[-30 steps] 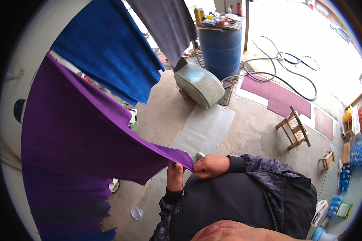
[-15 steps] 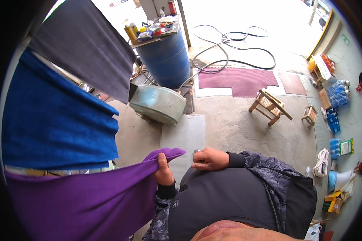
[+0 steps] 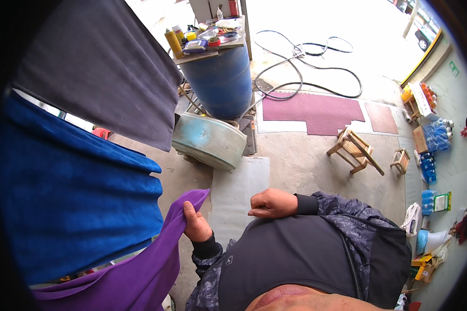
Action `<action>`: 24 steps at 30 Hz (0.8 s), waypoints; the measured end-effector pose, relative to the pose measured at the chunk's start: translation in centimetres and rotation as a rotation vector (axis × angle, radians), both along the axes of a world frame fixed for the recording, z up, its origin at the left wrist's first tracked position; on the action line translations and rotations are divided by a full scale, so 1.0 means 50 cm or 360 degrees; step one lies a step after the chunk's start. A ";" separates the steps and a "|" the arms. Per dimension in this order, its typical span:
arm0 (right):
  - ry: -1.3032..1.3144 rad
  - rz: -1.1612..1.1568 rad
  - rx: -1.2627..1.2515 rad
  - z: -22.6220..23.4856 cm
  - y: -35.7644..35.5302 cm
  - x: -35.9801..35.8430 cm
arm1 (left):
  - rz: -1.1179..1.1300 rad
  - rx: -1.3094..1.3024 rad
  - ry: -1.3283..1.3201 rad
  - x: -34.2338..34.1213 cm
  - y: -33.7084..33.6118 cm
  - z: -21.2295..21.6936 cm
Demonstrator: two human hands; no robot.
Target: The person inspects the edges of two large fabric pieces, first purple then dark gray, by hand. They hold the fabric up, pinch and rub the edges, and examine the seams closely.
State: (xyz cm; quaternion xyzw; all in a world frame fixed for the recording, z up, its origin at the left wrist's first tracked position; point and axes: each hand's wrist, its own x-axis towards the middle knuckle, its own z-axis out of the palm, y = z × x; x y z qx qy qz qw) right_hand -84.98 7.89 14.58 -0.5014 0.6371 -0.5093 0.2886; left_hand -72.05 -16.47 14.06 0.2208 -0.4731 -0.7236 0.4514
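My left hand (image 3: 196,223) is closed on the edge of a purple towel (image 3: 135,272), with the thumb pressed on top. A corner of it sticks up past my fingers, and the rest runs off to the lower left. Close in front of my chest, my right hand (image 3: 273,203) is curled with its fingers down; whatever it may hold is hidden. A blue towel (image 3: 78,186) hangs spread out left of my left hand. Beyond that one hangs a dark grey towel (image 3: 104,67).
Ahead stands a blue barrel (image 3: 220,83) topped with bottles and small items, beside a worn rounded greenish container (image 3: 210,140). A black hose (image 3: 301,65) lies coiled near a maroon mat (image 3: 311,111). At right are a wooden chair (image 3: 354,150), a small stool (image 3: 400,160) and bottles (image 3: 428,166) along the wall.
My left hand has moved left, taking the purple towel's corner with it; the towel now sags lower and bunches more. My right hand stays in front of my chest, still curled.
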 end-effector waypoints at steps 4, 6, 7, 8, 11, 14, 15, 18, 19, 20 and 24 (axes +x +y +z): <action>-0.0017 0.0006 -0.0030 -0.008 -0.023 -0.033 | 0.0052 -0.0028 -0.0057 -0.022 -0.036 -0.001; -0.0047 -0.0016 -0.0022 -0.011 -0.026 -0.048 | 0.0047 -0.0092 -0.0041 -0.029 -0.042 0.006; -0.0091 -0.0031 -0.0033 -0.014 -0.024 -0.054 | 0.0017 -0.0113 0.0008 -0.031 -0.042 0.009; -0.0071 -0.0024 -0.0050 -0.013 -0.019 -0.065 | 0.0050 -0.0140 -0.0030 -0.035 -0.039 0.015; -0.0001 0.0009 -0.0052 -0.017 -0.016 -0.101 | 0.0053 -0.0197 -0.0028 -0.052 -0.033 0.030; 0.0047 0.0092 -0.0079 -0.026 -0.018 -0.146 | 0.0053 -0.0268 -0.0050 -0.069 -0.021 0.045; 0.0024 0.0134 -0.0107 -0.024 -0.012 -0.162 | 0.0062 -0.0293 -0.0043 -0.074 -0.008 0.054; -0.0011 0.0243 -0.0183 -0.037 -0.020 -0.224 | 0.0147 -0.0308 -0.0063 -0.101 0.010 0.069; -0.0013 0.0297 -0.0217 -0.042 -0.021 -0.252 | 0.0211 -0.0328 -0.0068 -0.111 0.020 0.074; -0.0006 0.0365 -0.0211 -0.046 -0.021 -0.283 | 0.0278 -0.0346 -0.0075 -0.126 0.031 0.077; -0.0086 0.0515 -0.0229 -0.050 0.010 -0.436 | 0.0558 -0.0447 -0.0064 -0.200 0.074 0.089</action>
